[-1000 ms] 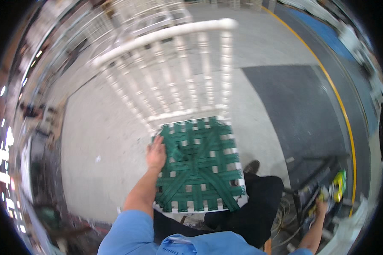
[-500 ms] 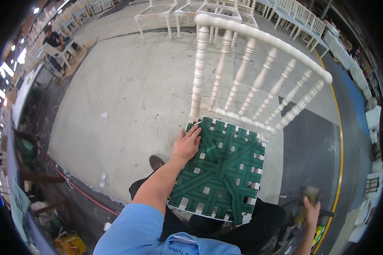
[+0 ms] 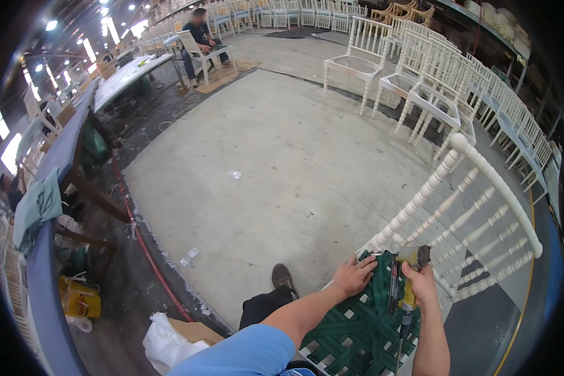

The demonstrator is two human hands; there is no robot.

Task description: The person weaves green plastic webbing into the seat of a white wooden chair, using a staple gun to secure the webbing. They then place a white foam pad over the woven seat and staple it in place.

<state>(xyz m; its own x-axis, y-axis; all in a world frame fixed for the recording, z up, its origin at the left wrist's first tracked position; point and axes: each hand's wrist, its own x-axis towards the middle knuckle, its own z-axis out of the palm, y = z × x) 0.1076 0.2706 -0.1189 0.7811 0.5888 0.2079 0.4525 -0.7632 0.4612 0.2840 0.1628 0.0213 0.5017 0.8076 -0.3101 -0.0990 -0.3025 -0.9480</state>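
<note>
Left hand (image 3: 355, 276) lies open on the springy green webbing (image 3: 357, 326); right hand (image 3: 421, 285) grips the heavy-looking staple gun (image 3: 408, 282) by its handle.

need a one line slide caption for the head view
Left hand flat on a white chair's green webbed seat; right hand holds a yellow staple gun.

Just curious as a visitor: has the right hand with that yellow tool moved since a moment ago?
Yes. The right hand with the yellow tool has come up from low beside the chair onto the green woven seat, near the white chair back.
</note>
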